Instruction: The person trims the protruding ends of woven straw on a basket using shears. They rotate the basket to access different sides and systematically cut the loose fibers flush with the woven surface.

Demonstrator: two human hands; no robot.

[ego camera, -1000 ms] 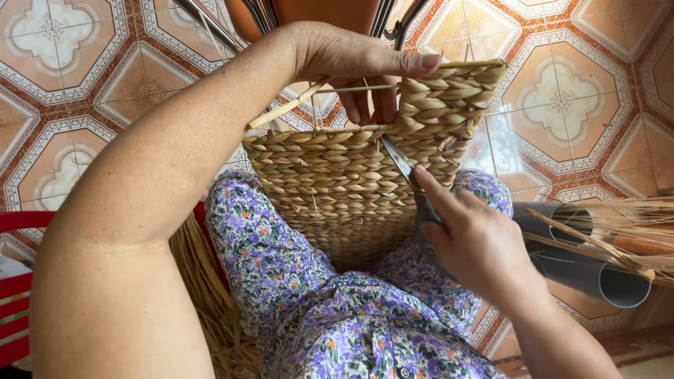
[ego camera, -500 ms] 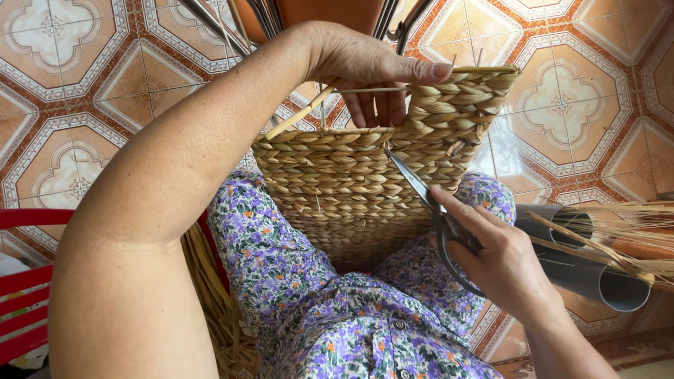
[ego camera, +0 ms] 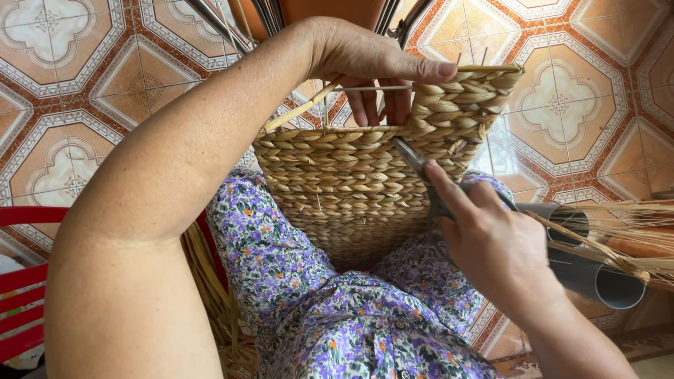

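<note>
Scissors (ego camera: pixel 414 158) shifted slightly, blades pointing up-left against woven basket (ego camera: pixel 351 189)

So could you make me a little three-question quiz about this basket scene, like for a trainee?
1. True or false: the left hand grips the top rim of the woven basket.
2. What does the right hand hold against the basket? A) a hammer B) scissors C) a brush
3. What lies to the right, beside the grey pipe?

Key:
1. True.
2. B.
3. A bundle of dry straw.
</note>
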